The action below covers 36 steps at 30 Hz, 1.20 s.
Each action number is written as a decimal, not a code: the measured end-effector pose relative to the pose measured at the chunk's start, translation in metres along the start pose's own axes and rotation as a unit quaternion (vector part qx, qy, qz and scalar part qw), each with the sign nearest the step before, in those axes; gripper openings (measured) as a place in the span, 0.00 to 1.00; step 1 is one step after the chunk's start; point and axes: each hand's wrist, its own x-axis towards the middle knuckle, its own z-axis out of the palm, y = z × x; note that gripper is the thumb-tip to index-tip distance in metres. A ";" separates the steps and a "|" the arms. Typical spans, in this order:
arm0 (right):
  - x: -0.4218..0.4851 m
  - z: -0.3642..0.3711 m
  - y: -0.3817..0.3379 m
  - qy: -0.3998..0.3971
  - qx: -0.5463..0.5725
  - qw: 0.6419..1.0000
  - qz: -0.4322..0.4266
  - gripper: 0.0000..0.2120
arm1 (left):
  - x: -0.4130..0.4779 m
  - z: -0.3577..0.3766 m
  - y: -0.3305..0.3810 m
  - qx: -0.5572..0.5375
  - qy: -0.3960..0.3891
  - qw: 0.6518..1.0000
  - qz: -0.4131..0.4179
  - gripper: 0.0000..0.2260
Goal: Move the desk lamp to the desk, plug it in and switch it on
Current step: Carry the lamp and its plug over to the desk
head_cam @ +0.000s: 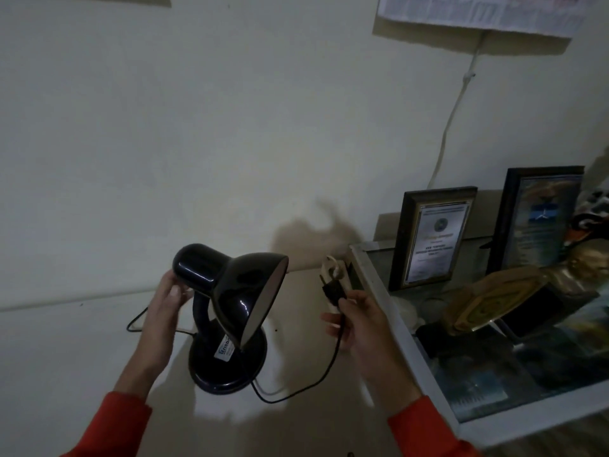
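A glossy black desk lamp (230, 305) stands on the pale desk top (66, 357), its shade tilted toward the right and unlit. My left hand (168, 305) is behind the lamp's head and neck, its fingers curled against them. My right hand (356, 319) holds the lamp's black plug (333, 290) pinched between thumb and fingers, prongs pointing up-left. The plug is right in front of a cream extension socket (333, 268) lying at the desk's back right. The lamp's black cord (316, 380) loops from the base over the desk up to the plug.
A white-framed glass cabinet top (412, 341) adjoins the desk on the right, carrying two framed certificates (431, 235) and a gold trophy piece (494, 298). A white cable (451, 120) runs down the wall behind it. The wall is close behind the lamp.
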 end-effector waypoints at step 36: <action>-0.008 0.010 -0.005 -0.042 -0.053 0.998 -0.009 0.10 | 0.006 0.041 0.042 -0.010 0.029 0.998 0.059 0.23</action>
